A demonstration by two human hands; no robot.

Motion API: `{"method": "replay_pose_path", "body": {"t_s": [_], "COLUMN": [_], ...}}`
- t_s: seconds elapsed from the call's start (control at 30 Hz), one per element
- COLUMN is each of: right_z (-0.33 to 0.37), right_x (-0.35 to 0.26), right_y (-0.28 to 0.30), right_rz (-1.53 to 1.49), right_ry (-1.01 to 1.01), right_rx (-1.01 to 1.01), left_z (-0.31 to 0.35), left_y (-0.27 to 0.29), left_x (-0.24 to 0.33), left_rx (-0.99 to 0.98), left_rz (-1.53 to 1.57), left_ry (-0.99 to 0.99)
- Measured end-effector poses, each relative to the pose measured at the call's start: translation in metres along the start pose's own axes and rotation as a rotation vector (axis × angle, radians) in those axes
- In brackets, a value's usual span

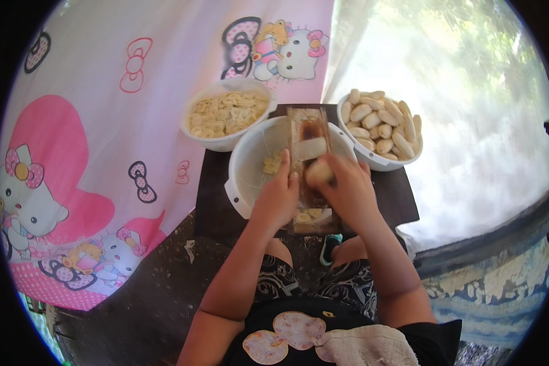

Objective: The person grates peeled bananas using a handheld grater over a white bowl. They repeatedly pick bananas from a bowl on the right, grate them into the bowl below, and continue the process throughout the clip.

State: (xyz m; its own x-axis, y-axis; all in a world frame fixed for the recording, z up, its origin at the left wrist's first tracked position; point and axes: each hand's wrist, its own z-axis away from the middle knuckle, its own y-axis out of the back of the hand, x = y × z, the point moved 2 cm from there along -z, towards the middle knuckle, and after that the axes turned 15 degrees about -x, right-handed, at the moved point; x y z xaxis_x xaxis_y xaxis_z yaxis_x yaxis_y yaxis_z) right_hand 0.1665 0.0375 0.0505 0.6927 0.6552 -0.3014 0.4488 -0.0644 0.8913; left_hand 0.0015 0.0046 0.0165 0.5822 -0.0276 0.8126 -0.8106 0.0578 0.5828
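A wooden slicer board [310, 131] lies across a white plastic basin [247, 171] on a small dark table [396, 195]. My left hand [279, 196] grips the board's left edge and steadies it. My right hand [343, 186] is closed around a peeled banana [319, 172] and presses it onto the board. A few thin banana slices [273, 163] lie inside the basin, and some sit at the board's near end [311, 215].
A white bowl of banana slices [227, 114] stands at the back left. A white bowl heaped with peeled bananas [379, 127] stands at the back right. A pink cartoon-print curtain [91, 152] hangs on the left. My knees are under the table's near edge.
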Motion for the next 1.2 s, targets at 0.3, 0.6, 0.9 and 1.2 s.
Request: {"method": "replay_pose_path", "body": {"t_s": [0.3, 0.6, 0.9, 1.2], "right_z": [-0.072, -0.071, -0.093, 0.013], "right_x": [0.025, 0.012, 0.046, -0.004], "right_y": [-0.004, 0.001, -0.006, 0.006], "right_rz": [-0.095, -0.002, -0.397, -0.154], "right_ry": [-0.066, -0.072, -0.029, 0.021], "right_rx": [0.005, 0.061, -0.105, -0.128], "left_z": [-0.001, -0.001, 0.0, -0.001], "left_y": [0.002, -0.003, 0.002, 0.0], "left_x": [-0.001, -0.002, 0.002, -0.004], "left_rx": [-0.054, -0.067, -0.069, 0.001], "left_rz": [0.036, 0.058, 0.025, -0.002], "left_ry": [0.041, 0.066, 0.094, -0.001]}}
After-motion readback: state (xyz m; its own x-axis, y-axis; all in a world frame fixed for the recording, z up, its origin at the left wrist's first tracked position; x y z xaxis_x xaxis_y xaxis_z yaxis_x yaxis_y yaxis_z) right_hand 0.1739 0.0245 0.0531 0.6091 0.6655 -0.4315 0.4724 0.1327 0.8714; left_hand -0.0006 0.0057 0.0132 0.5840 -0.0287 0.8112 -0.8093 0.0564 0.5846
